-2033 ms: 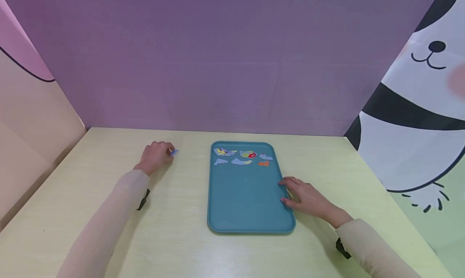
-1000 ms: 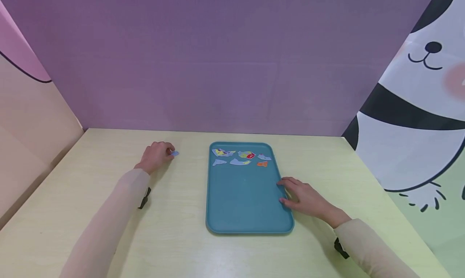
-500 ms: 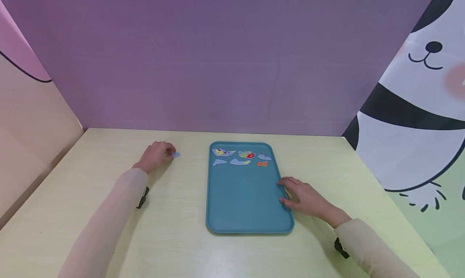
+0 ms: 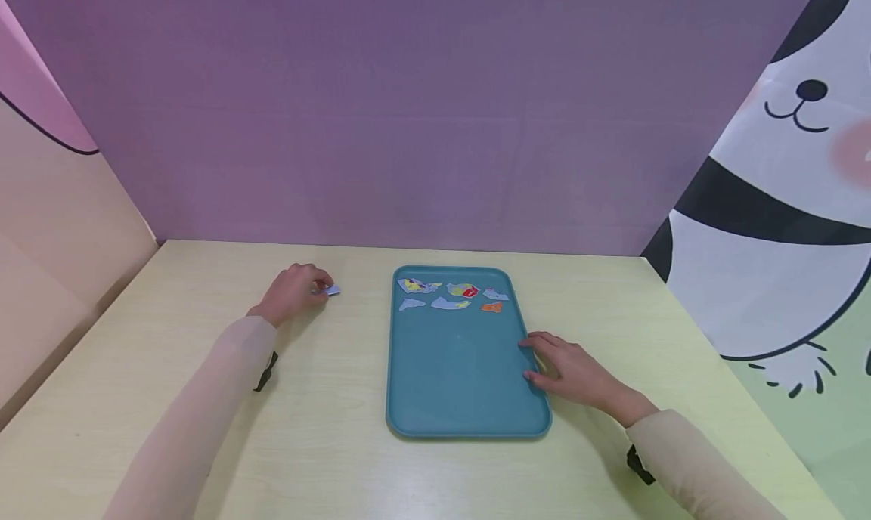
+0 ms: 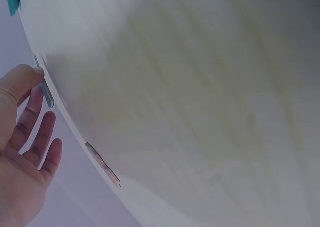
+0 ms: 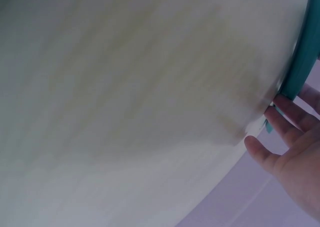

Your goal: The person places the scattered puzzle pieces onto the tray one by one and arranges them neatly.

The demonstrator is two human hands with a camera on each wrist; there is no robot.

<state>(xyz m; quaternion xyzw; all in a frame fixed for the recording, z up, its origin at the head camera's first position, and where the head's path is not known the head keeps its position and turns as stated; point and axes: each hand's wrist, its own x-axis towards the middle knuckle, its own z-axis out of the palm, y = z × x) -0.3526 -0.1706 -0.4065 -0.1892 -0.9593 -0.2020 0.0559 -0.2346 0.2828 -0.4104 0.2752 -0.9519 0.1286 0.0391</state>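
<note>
Near the back left of the table, my left hand (image 4: 291, 293) pinches a small pale-blue puzzle piece (image 4: 331, 290) between thumb and forefinger. The left wrist view shows this puzzle piece (image 5: 46, 87) edge-on, close over the tabletop, with the other fingers loosely bent below. A second flat piece (image 5: 102, 164) lies on the table beyond those fingers; my hand hides it in the head view. My right hand (image 4: 574, 372) rests at the right rim of a teal tray (image 4: 463, 384), its relaxed fingers touching the edge. Its fingers (image 6: 287, 124) show beside the rim in the right wrist view.
Several irregular puzzle pieces lie in two rows at the tray's far end, among them a red-and-yellow piece (image 4: 463, 289) and an orange piece (image 4: 492, 307). The pale wooden table (image 4: 327, 429) ends at a purple wall panel (image 4: 408, 127).
The pinched puzzle piece has shifted slightly right and turned between my left fingers. My right hand stays at the tray's rim, and the pieces in the tray keep their places.
</note>
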